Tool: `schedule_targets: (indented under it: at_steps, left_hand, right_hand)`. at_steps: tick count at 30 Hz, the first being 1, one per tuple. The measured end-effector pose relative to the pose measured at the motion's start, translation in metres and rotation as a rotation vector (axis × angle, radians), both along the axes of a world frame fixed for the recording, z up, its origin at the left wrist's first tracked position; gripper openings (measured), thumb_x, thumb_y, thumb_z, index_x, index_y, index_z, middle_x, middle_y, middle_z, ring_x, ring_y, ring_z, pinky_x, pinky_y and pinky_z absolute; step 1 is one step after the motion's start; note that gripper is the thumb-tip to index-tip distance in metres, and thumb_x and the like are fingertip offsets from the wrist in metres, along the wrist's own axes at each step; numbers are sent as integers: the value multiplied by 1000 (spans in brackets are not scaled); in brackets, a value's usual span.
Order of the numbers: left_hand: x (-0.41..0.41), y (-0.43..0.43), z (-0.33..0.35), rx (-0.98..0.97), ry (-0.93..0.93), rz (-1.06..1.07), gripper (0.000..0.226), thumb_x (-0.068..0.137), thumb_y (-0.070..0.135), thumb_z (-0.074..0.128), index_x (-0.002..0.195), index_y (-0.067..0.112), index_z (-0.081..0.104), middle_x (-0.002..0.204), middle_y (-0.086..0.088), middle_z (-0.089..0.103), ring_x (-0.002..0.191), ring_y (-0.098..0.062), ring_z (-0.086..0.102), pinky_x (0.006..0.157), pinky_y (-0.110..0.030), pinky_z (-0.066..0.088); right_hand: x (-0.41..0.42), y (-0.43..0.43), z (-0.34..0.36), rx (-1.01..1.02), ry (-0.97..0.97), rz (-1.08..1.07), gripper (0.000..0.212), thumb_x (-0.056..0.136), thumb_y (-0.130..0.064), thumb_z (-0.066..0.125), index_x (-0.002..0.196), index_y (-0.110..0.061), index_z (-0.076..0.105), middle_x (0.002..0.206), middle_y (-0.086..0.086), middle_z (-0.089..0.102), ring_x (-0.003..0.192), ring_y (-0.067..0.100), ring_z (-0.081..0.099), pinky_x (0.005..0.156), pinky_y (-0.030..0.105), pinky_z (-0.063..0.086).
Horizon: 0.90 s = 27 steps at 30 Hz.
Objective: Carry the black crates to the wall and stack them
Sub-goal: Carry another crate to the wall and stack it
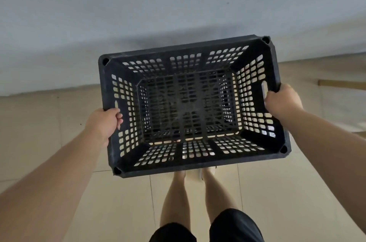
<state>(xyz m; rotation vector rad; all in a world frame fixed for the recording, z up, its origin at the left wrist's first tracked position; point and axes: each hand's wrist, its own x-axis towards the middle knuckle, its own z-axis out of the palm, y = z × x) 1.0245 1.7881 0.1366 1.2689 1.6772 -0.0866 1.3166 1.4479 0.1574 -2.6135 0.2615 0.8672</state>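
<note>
An empty black crate (188,105) with perforated walls and floor hangs in the air in front of me, open side up. My left hand (105,122) grips its left short rim and my right hand (283,101) grips its right short rim by the handle slot. The crate is tilted slightly, its right end higher. Its far long side is close to the white wall (178,3). No other crate is visible.
The floor (39,122) is beige tile and meets the wall just beyond the crate. My legs and feet (198,174) stand under the crate's near edge. A thin wooden strip (340,83) lies on the floor at the right.
</note>
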Motion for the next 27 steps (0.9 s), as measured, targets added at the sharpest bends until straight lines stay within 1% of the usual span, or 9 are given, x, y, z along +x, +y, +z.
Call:
schedule_targets:
  at_steps: [3, 4, 8, 11, 13, 17, 21, 24, 27]
  left_hand:
    - [5, 10, -18, -9, -2, 2, 15, 104, 17, 56, 107, 5, 65, 77, -3, 62, 65, -15, 58, 70, -32, 50]
    - [5, 13, -21, -15, -1, 9, 15, 103, 17, 57, 107, 6, 65, 77, -3, 62, 64, -15, 58, 69, -32, 50]
    - [0, 20, -32, -19, -8, 19, 15, 103, 16, 56, 108, 5, 65, 75, -3, 61, 64, -15, 57, 68, -32, 50]
    - [0, 24, -36, -11, -11, 8, 15, 103, 17, 56, 107, 5, 64, 75, -2, 61, 64, -15, 58, 67, -32, 50]
    - [-1, 26, -37, 8, -11, 13, 15, 103, 18, 57, 106, 6, 65, 76, -2, 62, 65, -15, 59, 68, -32, 51]
    - [-4, 29, -39, 61, -18, 13, 16, 104, 19, 55, 109, 7, 64, 79, -1, 61, 67, -14, 58, 67, -30, 50]
    - [1, 27, -40, 60, -22, 9, 14, 105, 16, 53, 110, 7, 62, 77, 0, 58, 63, -13, 54, 63, -27, 46]
    - [-2, 23, -38, 63, -24, 5, 13, 105, 19, 54, 108, 10, 63, 78, 1, 59, 64, -13, 54, 69, -28, 48]
    - [-4, 17, -38, 88, -7, -28, 12, 106, 21, 52, 106, 14, 62, 82, 0, 60, 68, -14, 57, 73, -32, 49]
  right_hand:
    - [5, 8, -19, -13, -14, 31, 35, 100, -17, 46, 131, -6, 55, 111, 16, 65, 76, 27, 58, 55, 25, 37]
    - [5, 10, -22, -18, -23, 40, 35, 99, -17, 46, 130, -5, 55, 110, 16, 64, 75, 27, 58, 54, 25, 36]
    - [1, 17, -28, -40, -53, 75, 34, 100, -19, 44, 130, -5, 53, 110, 16, 62, 88, 33, 57, 58, 29, 39]
    - [2, 22, -28, -43, -83, 73, 35, 100, -20, 43, 130, -3, 52, 109, 16, 59, 90, 35, 55, 71, 36, 43]
    - [1, 26, -27, -41, -90, 71, 34, 100, -19, 44, 129, -4, 53, 108, 16, 60, 88, 35, 56, 70, 35, 42]
    - [-5, 34, -31, -51, -53, 55, 35, 99, -17, 43, 129, -3, 52, 107, 15, 60, 87, 35, 58, 62, 32, 42]
    - [-4, 39, -31, -72, -28, 31, 39, 98, -17, 42, 132, -1, 51, 111, 17, 60, 92, 38, 59, 73, 39, 48]
    - [-4, 38, -26, -69, 28, 16, 39, 96, -17, 46, 132, -6, 51, 113, 16, 64, 97, 39, 66, 81, 48, 59]
    - [-4, 40, -22, -85, 32, 3, 41, 94, -17, 46, 132, -6, 51, 115, 19, 65, 100, 42, 67, 86, 55, 59]
